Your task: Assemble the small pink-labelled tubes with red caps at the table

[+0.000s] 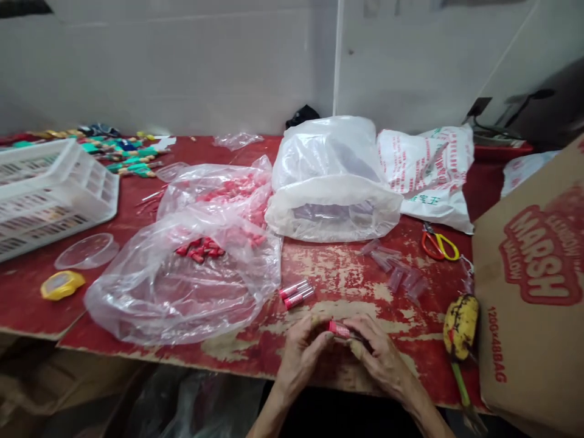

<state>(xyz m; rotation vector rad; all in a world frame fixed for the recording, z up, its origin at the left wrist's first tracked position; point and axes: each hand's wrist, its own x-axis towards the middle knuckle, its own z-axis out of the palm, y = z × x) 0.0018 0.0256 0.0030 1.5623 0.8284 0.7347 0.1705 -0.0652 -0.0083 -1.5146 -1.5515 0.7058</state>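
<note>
Near the table's front edge, my left hand [302,348] and my right hand [382,354] meet around a small red tube [339,329]. My left fingers pinch its left end, and my right fingers close on the other end, which they partly hide. Just beyond my left hand lie similar red tubes with clear ends [296,294], side by side. Loose clear plastic tubes [396,271] are scattered beyond my right hand. An open clear bag [137,292] at the left holds small red pieces [201,248].
A white plastic bag [326,152] with clear pieces stands at the back. Scissors [438,243], a banana [460,328] and a cardboard box [524,340] are at the right. A white basket [93,182], round clear lid [86,252] and yellow object [62,285] are at the left.
</note>
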